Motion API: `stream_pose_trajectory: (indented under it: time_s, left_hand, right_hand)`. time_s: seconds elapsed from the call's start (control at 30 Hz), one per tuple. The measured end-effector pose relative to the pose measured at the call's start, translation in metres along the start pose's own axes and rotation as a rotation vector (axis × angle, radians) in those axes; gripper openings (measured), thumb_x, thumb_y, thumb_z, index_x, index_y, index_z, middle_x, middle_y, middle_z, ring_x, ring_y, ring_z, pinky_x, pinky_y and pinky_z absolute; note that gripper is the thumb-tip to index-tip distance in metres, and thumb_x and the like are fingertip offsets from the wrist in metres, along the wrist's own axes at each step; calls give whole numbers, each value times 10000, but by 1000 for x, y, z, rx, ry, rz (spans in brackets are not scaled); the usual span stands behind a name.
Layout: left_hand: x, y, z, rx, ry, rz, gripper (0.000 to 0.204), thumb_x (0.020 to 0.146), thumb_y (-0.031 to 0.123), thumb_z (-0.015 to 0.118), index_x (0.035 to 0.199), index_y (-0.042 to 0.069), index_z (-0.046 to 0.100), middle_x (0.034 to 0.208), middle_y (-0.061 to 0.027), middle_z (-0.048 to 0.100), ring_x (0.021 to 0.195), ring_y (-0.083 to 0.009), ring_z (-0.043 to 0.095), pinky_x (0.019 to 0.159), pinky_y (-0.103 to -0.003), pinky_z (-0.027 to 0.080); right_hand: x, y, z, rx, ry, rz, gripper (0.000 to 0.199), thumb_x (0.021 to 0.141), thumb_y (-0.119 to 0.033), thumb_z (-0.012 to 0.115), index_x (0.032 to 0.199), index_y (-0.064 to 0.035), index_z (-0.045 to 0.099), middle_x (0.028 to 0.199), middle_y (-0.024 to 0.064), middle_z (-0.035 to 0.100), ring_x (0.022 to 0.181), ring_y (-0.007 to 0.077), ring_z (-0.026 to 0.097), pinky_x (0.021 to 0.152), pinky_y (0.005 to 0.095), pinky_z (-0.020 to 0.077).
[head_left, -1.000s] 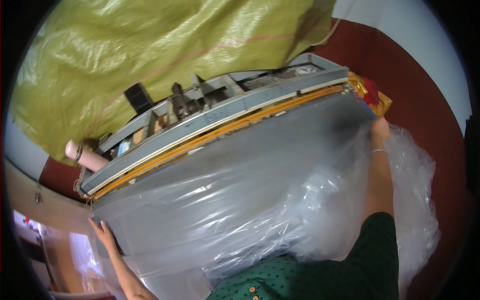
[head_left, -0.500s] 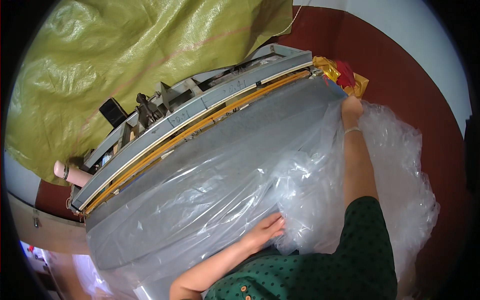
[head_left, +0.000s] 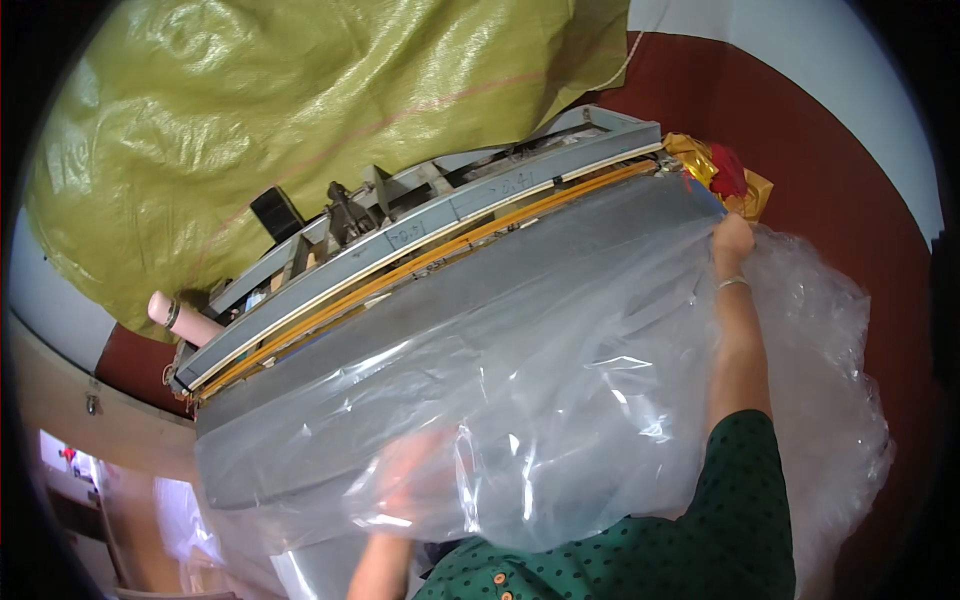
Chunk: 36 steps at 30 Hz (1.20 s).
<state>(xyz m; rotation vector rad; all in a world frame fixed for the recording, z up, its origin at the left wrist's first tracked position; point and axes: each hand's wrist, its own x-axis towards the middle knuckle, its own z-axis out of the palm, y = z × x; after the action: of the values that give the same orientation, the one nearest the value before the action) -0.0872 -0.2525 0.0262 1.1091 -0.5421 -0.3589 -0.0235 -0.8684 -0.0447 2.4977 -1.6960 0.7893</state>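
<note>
Since the left hand (head_left: 415,480) moved under the plastic sheet (head_left: 560,400) at lower centre, I cannot tell its grip; right hand (head_left: 732,238) pinches the sheet's upper-right edge.

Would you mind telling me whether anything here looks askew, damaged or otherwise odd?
Nothing looks damaged or spilled. The large clear plastic sheet lies rumpled and bunched rather than flat over the long grey metal machine bed. The right hand grips its far corner; the left hand shows blurred behind the film. Crumpled gold and red foil sits beyond the machine's end.

Yellow-green woven tarp (head_left: 300,130), pink roll (head_left: 185,320)
</note>
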Motion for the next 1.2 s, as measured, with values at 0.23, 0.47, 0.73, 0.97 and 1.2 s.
stream_pose_trajectory:
  time_s: [0.23,0.47,0.73,0.97,1.2]
  left_hand:
    - [-50,-56,-30,797,161,-392,269,863,209,495,1005,3,596,904,-130,603,827,-224,555,756,-370,432]
    - [-73,111,-69,421,802,586,145,904,129,443,1013,56,506,883,-43,533,810,-153,560,744,-306,499]
    - [-122,-76,-49,372,679,-446,204,910,221,451,997,44,503,910,-60,537,819,-157,552,732,-312,496]
    - [-133,71,-208,74,1358,251,280,915,301,457,984,34,501,934,-74,540,826,-162,546,722,-317,493]
    - [-169,330,-268,1656,1365,496,171,788,139,657,822,15,545,729,13,479,683,-80,428,654,-218,391]
  right_hand:
    - [4,8,11,-4,1,-38,196,775,-216,586,880,-64,656,887,165,652,849,324,636,724,425,506]
    - [-3,10,-6,-38,-29,-76,207,806,-211,527,896,-74,654,908,149,651,863,329,629,724,427,501]
    - [-4,-1,7,11,-10,-111,204,793,-214,548,909,-70,637,918,143,646,877,340,617,732,433,488]
    - [4,16,5,0,-33,-84,254,842,-252,489,971,-74,616,966,156,633,912,351,601,753,452,477]
    - [-10,-11,12,116,-65,-182,300,905,-287,406,1081,-110,572,975,133,635,929,334,592,776,443,463]
